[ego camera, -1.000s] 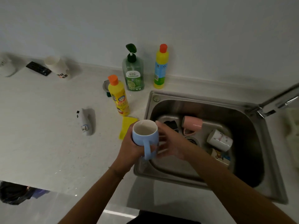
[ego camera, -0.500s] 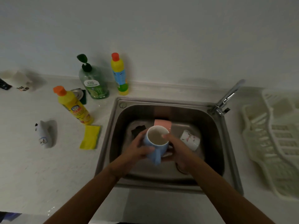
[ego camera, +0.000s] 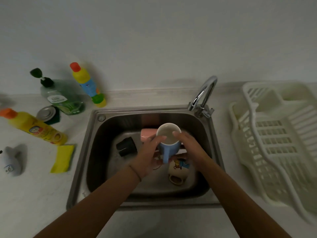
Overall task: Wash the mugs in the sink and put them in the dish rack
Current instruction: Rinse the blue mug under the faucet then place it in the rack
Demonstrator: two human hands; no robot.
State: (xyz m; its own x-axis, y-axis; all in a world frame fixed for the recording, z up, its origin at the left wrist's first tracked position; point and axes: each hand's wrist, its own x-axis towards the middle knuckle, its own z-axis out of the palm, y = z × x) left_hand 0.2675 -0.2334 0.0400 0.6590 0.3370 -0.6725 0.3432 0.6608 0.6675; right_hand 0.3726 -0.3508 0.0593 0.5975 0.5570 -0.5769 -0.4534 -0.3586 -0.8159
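The blue mug (ego camera: 169,143) is held upright above the middle of the sink (ego camera: 89,152), with its handle turned toward the near side. Its inside is white, and some cloudy water seems to stand at the bottom, though this is hard to tell for sure. The left hand (ego camera: 148,157) grasps the mug on its left side, the thumb lying at the rim. The right hand (ego camera: 190,148) holds it on the right side, with fingertips (ego camera: 176,133) reaching over the rim.

Inside the steel sink several other mugs lie on their sides. A pink mug (ego camera: 147,134) lies just behind the left hand, at the far side of the basin. A black mug (ego camera: 126,146) lies to the left of it, its mouth turned to the near left. A cream mug with a cartoon picture (ego camera: 178,170) lies near the front of the basin, below the hands, with its handle toward the near side. The bottom of the sink looks wet.

The faucet (ego camera: 203,95) stands at the far right corner of the sink. On the bench to the right is a white dish rack (ego camera: 274,140); no mug shows in it. On the bench to the left lies a yellow sponge (ego camera: 63,158) just beside the sink, a yellow bottle with an orange cap (ego camera: 34,127) lying tilted, a green pump bottle (ego camera: 61,98) and a tall yellow bottle with a red cap (ego camera: 87,85) near the wall.
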